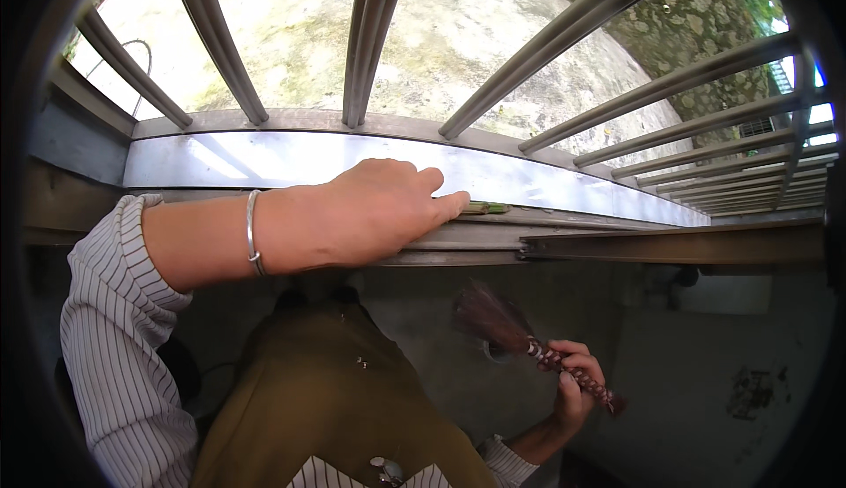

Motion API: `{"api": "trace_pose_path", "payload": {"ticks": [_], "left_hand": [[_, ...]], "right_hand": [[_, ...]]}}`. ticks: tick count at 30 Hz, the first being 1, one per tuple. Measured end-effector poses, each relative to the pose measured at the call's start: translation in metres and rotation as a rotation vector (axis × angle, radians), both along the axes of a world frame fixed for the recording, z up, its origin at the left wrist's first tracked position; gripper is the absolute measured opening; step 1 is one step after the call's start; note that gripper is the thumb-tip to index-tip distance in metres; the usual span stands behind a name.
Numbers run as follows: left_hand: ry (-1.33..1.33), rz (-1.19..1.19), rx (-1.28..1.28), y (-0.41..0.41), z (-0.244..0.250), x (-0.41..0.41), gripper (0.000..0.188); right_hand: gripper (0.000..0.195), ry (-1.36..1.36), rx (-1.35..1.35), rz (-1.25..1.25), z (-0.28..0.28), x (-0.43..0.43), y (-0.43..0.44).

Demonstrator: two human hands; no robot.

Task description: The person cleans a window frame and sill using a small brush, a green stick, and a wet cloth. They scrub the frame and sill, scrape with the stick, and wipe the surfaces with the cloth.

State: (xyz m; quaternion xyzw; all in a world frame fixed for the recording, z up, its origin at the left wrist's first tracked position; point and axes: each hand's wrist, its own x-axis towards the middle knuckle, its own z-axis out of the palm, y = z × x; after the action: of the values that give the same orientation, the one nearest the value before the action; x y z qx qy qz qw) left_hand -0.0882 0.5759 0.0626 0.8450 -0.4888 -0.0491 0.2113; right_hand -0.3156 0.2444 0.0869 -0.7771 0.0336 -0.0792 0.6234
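My left hand (390,207), with a silver bangle at the wrist, reaches across the metal window sill (297,161). Its fingertips are at one end of a green plant stalk (488,208) lying along the window track; whether they grip it is hard to tell. Lower right, my right hand (575,379) is closed around the braided handle of a small dark reddish brush (492,319). The brush's loose bristles fan out towards the upper left, below the window frame, and look slightly blurred.
Vertical metal bars (370,45) line the outer side of the sill. A brown window sash edge (674,243) runs along the right. Outside lie a mottled concrete surface (423,58) and a stone wall (700,38). An olive apron (330,395) covers my front.
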Motion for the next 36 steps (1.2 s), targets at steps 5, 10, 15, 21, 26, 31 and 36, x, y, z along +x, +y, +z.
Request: {"api": "trace_pose_path", "payload": {"ticks": [5, 10, 15, 21, 26, 31, 36], "left_hand": [[0.380, 0.052, -0.040, 0.031, 0.012, -0.006, 0.057], [0.551, 0.081, -0.081, 0.078, 0.016, -0.003, 0.048], [0.482, 0.106, -0.264, 0.086, 0.017, -0.004, 0.048], [0.180, 0.076, -0.170, 0.029, 0.023, -0.009, 0.039], [0.083, 0.092, -0.203, 0.019, 0.013, -0.015, 0.037], [-0.032, 0.107, -0.200, 0.010, 0.014, -0.017, 0.035], [-0.036, 0.114, -0.178, 0.014, 0.015, -0.018, 0.035]], "right_hand": [[0.024, 0.027, 0.015, -0.022, 0.000, -0.004, 0.004], [0.024, 0.040, 0.023, -0.018, 0.002, -0.004, 0.007], [0.025, 0.054, 0.012, -0.002, 0.002, 0.002, 0.013], [0.024, 0.076, 0.051, 0.033, 0.007, 0.010, 0.019], [0.021, 0.043, 0.032, 0.079, -0.011, 0.018, 0.021], [0.020, 0.016, 0.043, 0.072, -0.018, 0.017, 0.020], [0.019, -0.002, 0.044, 0.093, -0.014, 0.020, 0.027]]}}
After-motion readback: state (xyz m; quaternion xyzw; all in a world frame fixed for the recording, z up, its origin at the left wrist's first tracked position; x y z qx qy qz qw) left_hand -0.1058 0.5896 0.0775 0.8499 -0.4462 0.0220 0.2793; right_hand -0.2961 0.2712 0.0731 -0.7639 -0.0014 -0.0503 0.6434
